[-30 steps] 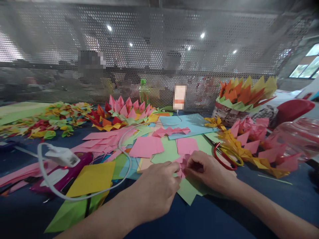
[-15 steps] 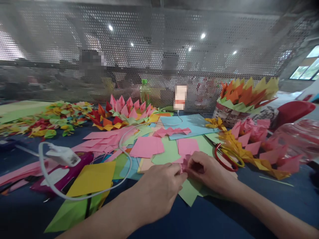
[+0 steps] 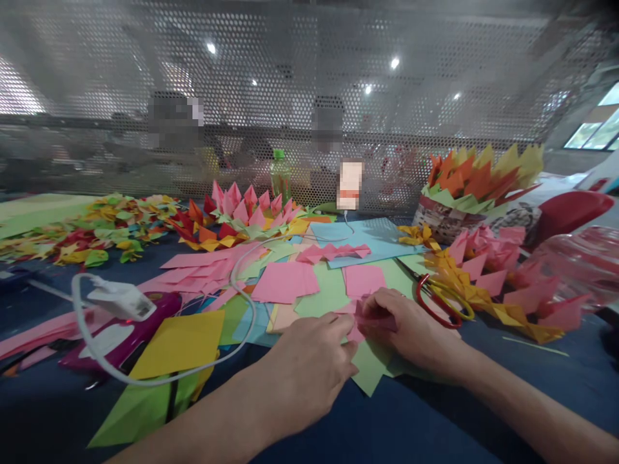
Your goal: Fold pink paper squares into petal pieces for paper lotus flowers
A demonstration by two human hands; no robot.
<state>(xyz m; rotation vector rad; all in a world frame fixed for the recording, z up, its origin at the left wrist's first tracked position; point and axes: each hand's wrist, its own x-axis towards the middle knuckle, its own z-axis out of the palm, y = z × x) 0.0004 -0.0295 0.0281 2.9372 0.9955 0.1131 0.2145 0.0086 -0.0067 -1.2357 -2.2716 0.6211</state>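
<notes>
Between my two hands is a small pink piece of paper (image 3: 358,313), partly folded and partly covered by my fingers. My right hand (image 3: 409,325) pinches it from the right, with a pink flap showing under the curled fingers. From the left, my left hand (image 3: 309,357) has its thumb and fingertips closed on the paper's near edge. Green paper sheets (image 3: 370,368) lie under the hands. Just beyond are a pink paper square (image 3: 363,281) and a stack of pink paper (image 3: 286,283). Scissors (image 3: 435,298) with red and yellow handles rest to the right of my right hand.
A white cable (image 3: 251,322) loops from a charger (image 3: 120,299) on a purple power strip (image 3: 145,328). Yellow paper (image 3: 181,345) lies near my left forearm. Folded paper chains (image 3: 493,290) and a clear plastic jar (image 3: 585,264) stand right; a bottle (image 3: 280,175) stands behind.
My hands have shifted slightly and more of the pink paper shows, with a flap now visible under my right fingers. The surrounding things stay in place.
</notes>
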